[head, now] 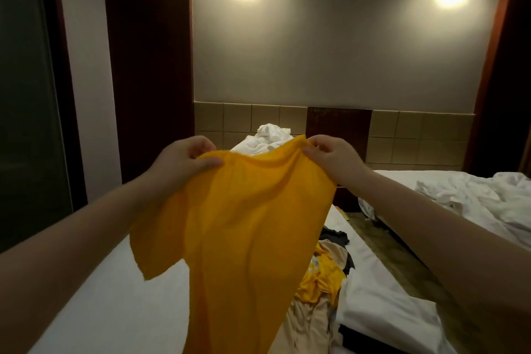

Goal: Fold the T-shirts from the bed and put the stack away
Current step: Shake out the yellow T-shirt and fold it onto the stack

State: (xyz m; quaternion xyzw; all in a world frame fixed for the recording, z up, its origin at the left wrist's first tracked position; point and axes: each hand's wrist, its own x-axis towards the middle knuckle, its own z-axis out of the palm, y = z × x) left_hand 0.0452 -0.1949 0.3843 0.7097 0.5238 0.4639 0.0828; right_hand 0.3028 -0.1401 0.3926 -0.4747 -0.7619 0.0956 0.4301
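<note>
Step in hand, by my read: opening out one shirt before folding. Yellow T-shirt [247, 227] hangs in the air above the bed [120, 290], held at its top edge. Left hand [184, 159] & right hand [330, 156] each pinch it, fingers curled. Unfolded pile [321, 276] lies on bed, right of the shirt. Next prob: lay it flat on bare sheet w/o bunching.

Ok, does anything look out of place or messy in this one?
Nothing damaged or spilled. The left hand and right hand hold up the yellow T-shirt. Beside it a crumpled pile of clothes lies unfolded on the bed, and white bedding is bunched near the headboard.
</note>
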